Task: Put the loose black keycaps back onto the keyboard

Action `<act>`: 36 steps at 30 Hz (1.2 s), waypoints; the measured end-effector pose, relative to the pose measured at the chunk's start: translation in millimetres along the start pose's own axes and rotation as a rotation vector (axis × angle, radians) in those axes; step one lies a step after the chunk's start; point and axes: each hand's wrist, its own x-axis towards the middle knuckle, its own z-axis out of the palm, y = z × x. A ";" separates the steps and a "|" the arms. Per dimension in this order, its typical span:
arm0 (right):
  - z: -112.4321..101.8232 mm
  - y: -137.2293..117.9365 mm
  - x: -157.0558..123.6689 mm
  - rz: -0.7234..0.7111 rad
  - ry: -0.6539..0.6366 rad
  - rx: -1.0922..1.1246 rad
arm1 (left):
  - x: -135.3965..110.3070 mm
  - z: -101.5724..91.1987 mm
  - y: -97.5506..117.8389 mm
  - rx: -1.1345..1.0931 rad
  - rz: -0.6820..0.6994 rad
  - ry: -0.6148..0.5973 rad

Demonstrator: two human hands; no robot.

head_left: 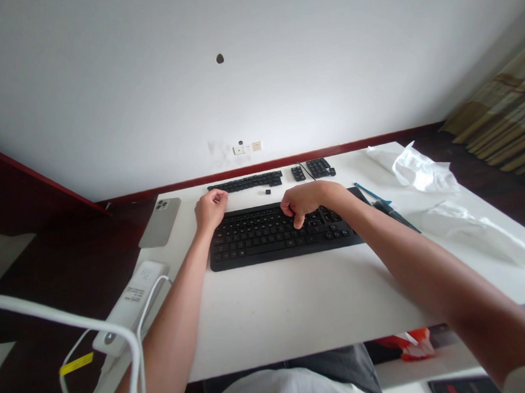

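Observation:
A black keyboard [265, 238] lies on the white table in front of me. My right hand [302, 199] is over its right half, fingers curled in and thumb pointing down onto the keys. I see nothing between its fingers. Past the keyboard's upper left corner, my left hand [212, 208] rests with its fingers bent together; what they hold, if anything, is too small to make out. Just beyond lies a long block of loose black keycaps [248, 182]. A single keycap [268, 191] sits apart from it. Two smaller keycap groups, one a small block [297, 173] and one a number-pad block [318, 168], stand farther right.
A phone [161, 222] and a white power strip [133, 299] with a white cable lie along the table's left side. Right of the keyboard are a blue tool [369, 193], a dark slim object [394, 213] and crumpled white plastic [423, 166]. Behind stands a wall with sockets [256, 146].

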 end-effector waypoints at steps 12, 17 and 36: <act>-3.6 -5.6 -9.0 -0.044 0.035 0.079 | 2.3 0.9 -4.0 0.019 0.046 -0.021; -4.0 -5.8 -11.4 -0.041 0.047 0.034 | 2.6 1.2 -4.1 0.028 0.046 -0.028; -8.1 -0.3 -22.2 -0.055 -0.075 0.118 | 2.7 0.9 -3.4 0.045 0.054 -0.035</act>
